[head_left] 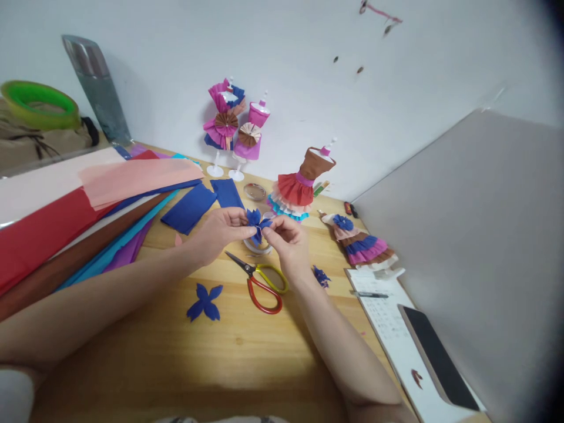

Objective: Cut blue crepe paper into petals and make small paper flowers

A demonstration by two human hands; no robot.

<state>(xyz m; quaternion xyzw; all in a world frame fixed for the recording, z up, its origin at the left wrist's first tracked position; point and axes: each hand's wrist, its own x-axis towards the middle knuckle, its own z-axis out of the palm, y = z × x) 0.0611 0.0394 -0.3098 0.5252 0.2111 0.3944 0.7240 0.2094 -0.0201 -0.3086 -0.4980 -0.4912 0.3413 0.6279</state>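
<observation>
Between my two hands is a small blue paper flower (254, 218) with pointed petals. My left hand (222, 230) pinches it from the left, thumb and fingers together. From the right, my right hand (288, 239) pinches its edge near the middle. Below them on the table lie scissors (251, 273) with one red and one yellow handle, blades pointing up-left. A second blue four-petal paper flower (205, 302) lies flat at the lower left. Under my hands, a round roll of clear tape (259, 248) is partly hidden.
Coloured crepe paper sheets (39, 244) are stacked at left, with blue paper pieces (189, 208) beside them. Miniature dress forms in paper dresses (302, 182) stand at the back. A layered paper dress (363, 247) lies at right, above a paper sheet (383, 320) with a pen and phone.
</observation>
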